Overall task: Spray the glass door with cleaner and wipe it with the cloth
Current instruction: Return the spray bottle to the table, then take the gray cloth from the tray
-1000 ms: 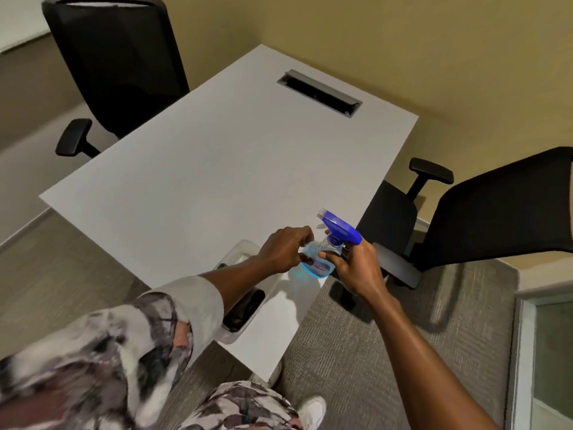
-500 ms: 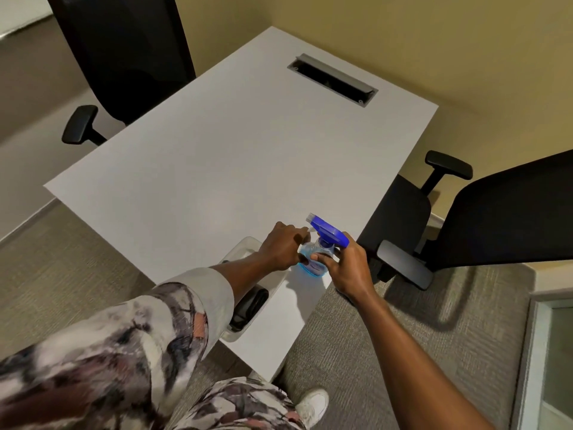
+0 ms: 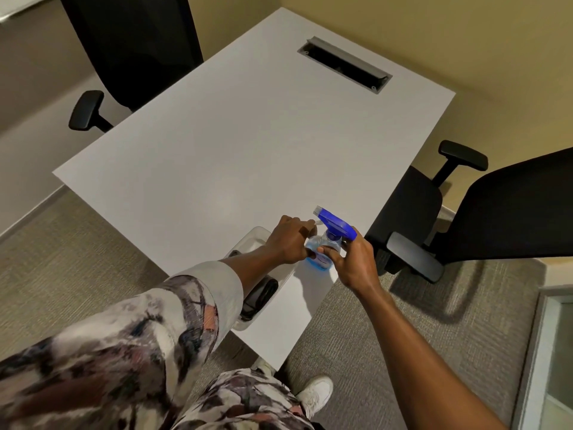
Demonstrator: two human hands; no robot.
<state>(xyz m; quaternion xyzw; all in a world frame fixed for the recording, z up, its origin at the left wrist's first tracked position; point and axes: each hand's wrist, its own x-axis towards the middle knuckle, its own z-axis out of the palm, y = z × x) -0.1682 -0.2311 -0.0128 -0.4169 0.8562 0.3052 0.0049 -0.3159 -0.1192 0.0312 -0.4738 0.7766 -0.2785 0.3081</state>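
Observation:
A clear spray bottle (image 3: 322, 246) with blue liquid and a blue trigger head stands near the right edge of the white table (image 3: 242, 144). My left hand (image 3: 288, 240) wraps the bottle's left side. My right hand (image 3: 350, 262) grips its right side just under the trigger head. A strip of the glass door (image 3: 558, 364) with its pale frame shows at the lower right edge. No cloth is visible.
A white tray (image 3: 257, 240) with a dark object lies on the table under my left forearm. Black office chairs stand at the back left (image 3: 130, 45) and at the right (image 3: 496, 209). A cable slot (image 3: 344, 65) is at the table's far end. Carpet covers the floor.
The view has shifted a little, so the table and chairs sit lower and further right. Both hands stay on the bottle, which has settled lower, down by the table surface.

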